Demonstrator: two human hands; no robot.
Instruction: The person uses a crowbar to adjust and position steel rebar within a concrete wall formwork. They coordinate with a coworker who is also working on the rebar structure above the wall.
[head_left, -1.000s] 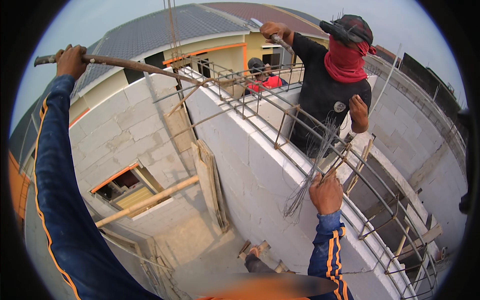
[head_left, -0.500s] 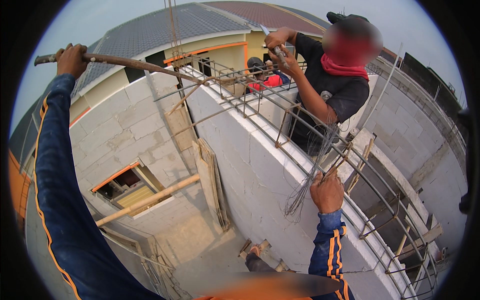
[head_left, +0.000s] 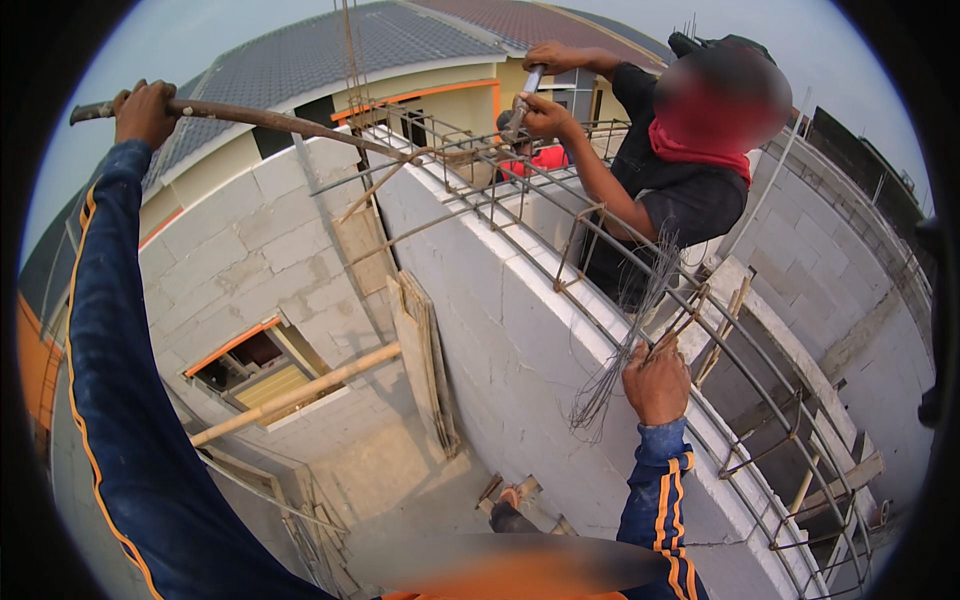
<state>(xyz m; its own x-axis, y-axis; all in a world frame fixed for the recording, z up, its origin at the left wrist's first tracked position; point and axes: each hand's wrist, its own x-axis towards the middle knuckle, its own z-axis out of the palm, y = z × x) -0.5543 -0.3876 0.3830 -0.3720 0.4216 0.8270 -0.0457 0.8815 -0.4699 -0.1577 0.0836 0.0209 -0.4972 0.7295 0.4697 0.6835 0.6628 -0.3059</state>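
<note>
My left hand [head_left: 146, 114] is raised at the far left, closed round a long, slightly bent rusty bar [head_left: 255, 122]. The bar's far end reaches the rebar cage [head_left: 588, 213] on top of the white block wall [head_left: 480, 270]. Low on the right, my right hand [head_left: 657, 385] is closed on the near side of the cage, its fingertips partly hidden. A loose bundle of thin tie wire [head_left: 605, 390] drapes over the cage beside that hand. Across the wall, a co-worker in a black shirt [head_left: 690, 190] holds a metal tool [head_left: 522, 105] in both hands over the cage.
Behind the cage is another person in red [head_left: 550, 157], mostly hidden. A bamboo pole [head_left: 300, 393] crosses below, near a window opening [head_left: 262, 370], and wooden boards [head_left: 425, 365] lean on the wall. Below lies a concrete floor [head_left: 385, 510]. Thin vertical rods [head_left: 347, 50] rise at the back.
The co-worker has leaned and lowered the metal tool from a raised, slanted hold down to the cage near the end of my bar. My hands stay nearly still.
</note>
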